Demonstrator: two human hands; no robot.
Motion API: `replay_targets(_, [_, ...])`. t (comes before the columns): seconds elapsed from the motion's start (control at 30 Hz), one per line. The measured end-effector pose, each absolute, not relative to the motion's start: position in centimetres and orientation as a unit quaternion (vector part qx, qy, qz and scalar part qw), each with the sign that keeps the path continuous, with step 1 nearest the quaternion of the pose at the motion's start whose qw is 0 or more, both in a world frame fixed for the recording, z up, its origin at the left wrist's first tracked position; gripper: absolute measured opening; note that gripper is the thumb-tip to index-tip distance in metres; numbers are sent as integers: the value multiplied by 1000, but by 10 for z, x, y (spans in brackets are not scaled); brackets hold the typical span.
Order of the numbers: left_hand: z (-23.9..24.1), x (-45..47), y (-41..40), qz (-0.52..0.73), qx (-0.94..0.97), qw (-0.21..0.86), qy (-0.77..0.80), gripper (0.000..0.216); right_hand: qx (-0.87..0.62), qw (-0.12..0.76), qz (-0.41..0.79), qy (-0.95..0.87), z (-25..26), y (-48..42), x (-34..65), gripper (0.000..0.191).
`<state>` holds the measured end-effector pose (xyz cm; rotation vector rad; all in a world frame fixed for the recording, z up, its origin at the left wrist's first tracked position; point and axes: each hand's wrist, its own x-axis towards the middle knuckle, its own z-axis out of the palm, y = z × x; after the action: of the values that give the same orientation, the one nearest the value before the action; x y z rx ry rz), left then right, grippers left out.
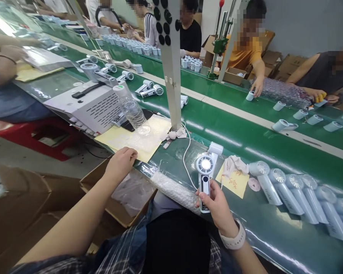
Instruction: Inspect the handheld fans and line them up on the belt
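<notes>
My right hand point(217, 203) grips the lower handle of a white handheld fan point(205, 179), its round grille facing up toward me. Just behind it, another pale fan point(216, 149) lies on the table, partly covered by the first. A white cable point(185, 156) runs down toward the held fan. At the table's edge, my left hand point(122, 161) has its fingers curled together beside a yellow sheet point(148, 152). What those fingers hold, if anything, is hidden. Clear plastic bags point(125, 139) lie on that sheet.
Several wrapped fans point(277, 186) line the right side near a note point(233, 182) and a cloth point(234, 165). A metal post point(174, 83) rises ahead, before the green conveyor point(228, 121). A white vented box point(88, 102) stands left; a carton point(87, 177) sits below. Co-workers sit opposite.
</notes>
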<state>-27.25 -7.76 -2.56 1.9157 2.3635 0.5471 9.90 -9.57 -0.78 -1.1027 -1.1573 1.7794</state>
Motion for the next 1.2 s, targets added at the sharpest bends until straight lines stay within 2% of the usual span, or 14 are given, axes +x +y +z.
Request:
replay_targets(0.07, [-11,-254,-74,193,601,67,772,14,-439,366,681,-457,-6,-98,101,43])
replay_targets(0.17, [13,-203,-71,280,616,136,723,18,-456,355,659,-482,-4,-101,102,43])
replay_targets(0.23, [26,-164,-70,349,677,187,620,18,-467,344,644,-499,-4,-103,102,42])
replay_targets(0.33, [39,-118,-69,408,760,168,477,14,-483,337,614,-525,-3,-105,102,40])
replay_targets(0.4, [44,-101,-66,402,795,142,432,13,-490,335,596,-540,-2,-106,102,38])
replay_targets(0.53, [46,-94,-62,339,822,111,444,14,-508,327,587,-539,-5,-108,102,34])
replay_targets(0.7, [39,-99,-62,328,796,137,490,6,-501,330,616,-512,-13,-106,99,36])
replay_targets(0.8, [32,-118,-59,359,754,137,533,35,-501,326,621,-507,-14,-102,100,40])
replay_targets(0.97, [16,-202,-51,374,626,46,683,28,-515,345,614,-489,-12,-90,106,51])
replay_targets(1.0, [12,-221,-48,384,589,25,711,35,-520,348,612,-485,-12,-88,107,52])
replay_targets(1.1, [2,-270,-32,461,459,-14,759,82,-526,350,610,-477,-16,-83,106,53])
replay_targets(1.2, [-3,-295,-4,519,417,63,744,111,-524,353,609,-480,-20,-83,104,54])
